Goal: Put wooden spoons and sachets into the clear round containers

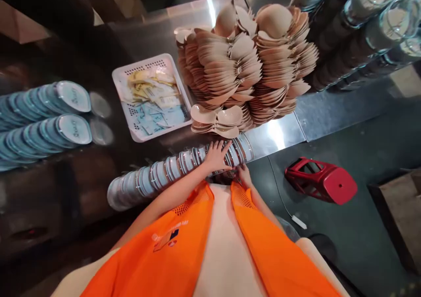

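Note:
A long row of round clear plastic packs with pale blue-white faces (158,176) stands on edge along the near side of the steel table. My left hand (217,156) lies over the right part of this row, fingers spread and touching the packs. My right hand (243,175) is at the near side of the row's right end; its fingers are partly hidden, so its grip cannot be made out. Just beyond my hands are beige stick-on bra cups (226,69), joined in pairs and stacked in several columns, with a small pile (217,120) at the front.
A white perforated basket (123,75) holds yellow and blue packets. More labelled packs (74,96) lie in rows at left, and clear round containers (375,38) line the back right. On the floor at right are a red stool (340,185) and a white power strip (298,221).

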`<state>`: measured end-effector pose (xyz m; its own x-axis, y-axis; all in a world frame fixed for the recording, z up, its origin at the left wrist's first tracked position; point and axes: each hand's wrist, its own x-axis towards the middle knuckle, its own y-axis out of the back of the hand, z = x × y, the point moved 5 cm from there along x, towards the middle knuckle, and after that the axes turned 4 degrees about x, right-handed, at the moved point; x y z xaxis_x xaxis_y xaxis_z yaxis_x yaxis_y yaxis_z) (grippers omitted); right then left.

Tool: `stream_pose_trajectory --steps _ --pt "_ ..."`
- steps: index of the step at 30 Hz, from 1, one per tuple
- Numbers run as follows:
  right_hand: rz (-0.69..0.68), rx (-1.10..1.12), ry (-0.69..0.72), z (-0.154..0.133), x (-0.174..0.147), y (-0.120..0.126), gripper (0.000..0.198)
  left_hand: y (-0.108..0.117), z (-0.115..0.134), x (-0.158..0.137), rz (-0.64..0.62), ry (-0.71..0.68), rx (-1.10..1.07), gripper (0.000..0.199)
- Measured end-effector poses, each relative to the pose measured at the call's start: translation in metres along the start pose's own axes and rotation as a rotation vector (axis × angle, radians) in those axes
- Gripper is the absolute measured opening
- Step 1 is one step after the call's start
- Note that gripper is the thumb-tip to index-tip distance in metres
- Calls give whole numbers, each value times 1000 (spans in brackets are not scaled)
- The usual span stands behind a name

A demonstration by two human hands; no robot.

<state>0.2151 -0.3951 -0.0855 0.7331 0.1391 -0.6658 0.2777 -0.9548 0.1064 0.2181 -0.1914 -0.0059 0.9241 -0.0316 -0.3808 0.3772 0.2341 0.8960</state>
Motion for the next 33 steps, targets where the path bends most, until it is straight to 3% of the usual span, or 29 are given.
stream_pose_trajectory --steps 4,12,17,23,28,30,33 --pt "-48 69 -50 21 12 -36 29 -5 1 1 26 10 46 139" --pt "31 64 32 39 10 -18 31 -24 -3 10 121 133 -58 136" --pt "33 35 59 36 13 -21 28 -22 -3 10 122 97 -53 135" --pt "-65 -90 63 16 22 -24 34 -18 2 11 95 76 -66 148" --pt "-6 -259 185 -6 -10 -11 41 -19 5 12 125 143 -75 140" --pt "18 -323 246 -29 -23 -10 44 -19 6 13 110 158 -80 138" --pt "48 -401 408 -88 -24 -19 45 -17 5 15 56 179 -96 134"
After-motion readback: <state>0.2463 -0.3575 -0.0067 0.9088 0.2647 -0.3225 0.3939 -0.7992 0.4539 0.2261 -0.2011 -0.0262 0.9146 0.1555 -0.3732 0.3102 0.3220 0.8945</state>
